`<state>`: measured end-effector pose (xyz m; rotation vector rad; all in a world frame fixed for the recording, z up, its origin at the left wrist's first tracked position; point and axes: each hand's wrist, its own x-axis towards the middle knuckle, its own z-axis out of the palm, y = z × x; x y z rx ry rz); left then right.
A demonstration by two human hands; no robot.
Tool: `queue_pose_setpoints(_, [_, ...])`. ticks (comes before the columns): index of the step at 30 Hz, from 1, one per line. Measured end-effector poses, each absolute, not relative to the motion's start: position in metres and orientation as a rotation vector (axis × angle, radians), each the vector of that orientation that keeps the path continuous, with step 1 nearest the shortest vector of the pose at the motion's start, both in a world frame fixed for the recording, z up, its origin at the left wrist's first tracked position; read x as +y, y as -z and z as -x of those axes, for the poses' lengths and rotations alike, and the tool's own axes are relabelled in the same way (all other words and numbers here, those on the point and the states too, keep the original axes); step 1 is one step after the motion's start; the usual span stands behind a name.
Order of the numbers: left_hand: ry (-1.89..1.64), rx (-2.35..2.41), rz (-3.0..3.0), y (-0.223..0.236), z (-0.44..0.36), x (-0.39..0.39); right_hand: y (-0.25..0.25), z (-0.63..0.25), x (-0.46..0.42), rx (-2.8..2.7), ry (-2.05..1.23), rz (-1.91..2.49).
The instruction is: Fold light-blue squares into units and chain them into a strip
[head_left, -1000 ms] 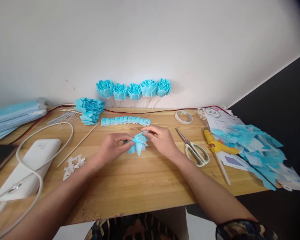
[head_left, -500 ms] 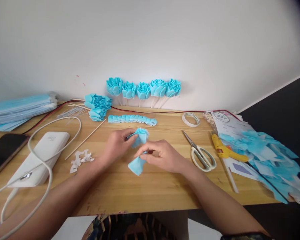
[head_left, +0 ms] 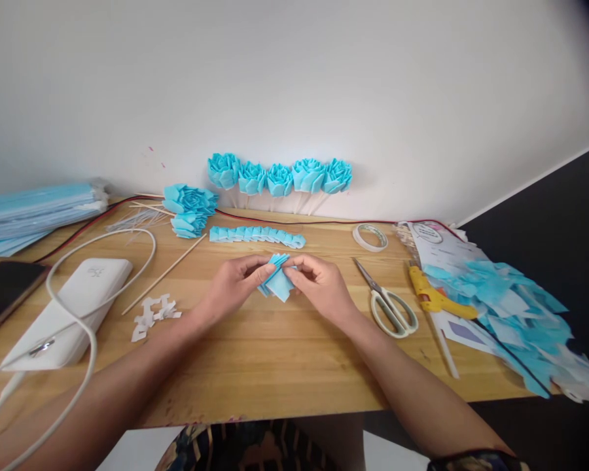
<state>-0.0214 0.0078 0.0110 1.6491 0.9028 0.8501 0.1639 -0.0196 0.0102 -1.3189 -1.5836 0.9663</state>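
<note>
Above the middle of the wooden table, a small fanned stack of light blue fabric petals (head_left: 278, 285) is pinched between both hands. My left hand (head_left: 239, 281) grips the stack from its left side, thumb in front. From the right, my right hand (head_left: 319, 282) has thumb and fingers closed on the stack's front petal, which overlaps the others. Just behind them lies a row of folded blue petals (head_left: 256, 235). Several finished blue flowers (head_left: 279, 180) on sticks lean against the wall.
To the right are scissors (head_left: 393, 311), a tape roll (head_left: 370, 237), a yellow glue gun (head_left: 439, 297) and a heap of blue scraps (head_left: 515, 307). On the left lie a white power bank (head_left: 73, 307) with a cable, a phone (head_left: 7, 294), a thin stick (head_left: 164, 274) and white paper scraps (head_left: 152, 314).
My right hand has brought its single petal up from below and laid it against the stack in my left hand. The left hand has barely moved.
</note>
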Motion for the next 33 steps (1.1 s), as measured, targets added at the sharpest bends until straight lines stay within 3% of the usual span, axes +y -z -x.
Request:
queue_pose_setpoints(21, [-0.83, 0.749, -1.561, 0.003, 0.019, 0.013, -0.009, -0.171, -0.014, -1.645, -0.647, 1.367])
queue_pose_setpoints(28, [-0.802, 0.73, -1.506, -0.001, 0.018, 0.011, -0.009, -0.184, -0.006, -1.642, -1.202, 1.188])
queue_pose_setpoints(33, [-0.902, 0.886, -1.397, 0.003, 0.018, 0.015, -0.004, -0.181, -0.007, -1.566, -1.155, 1.206])
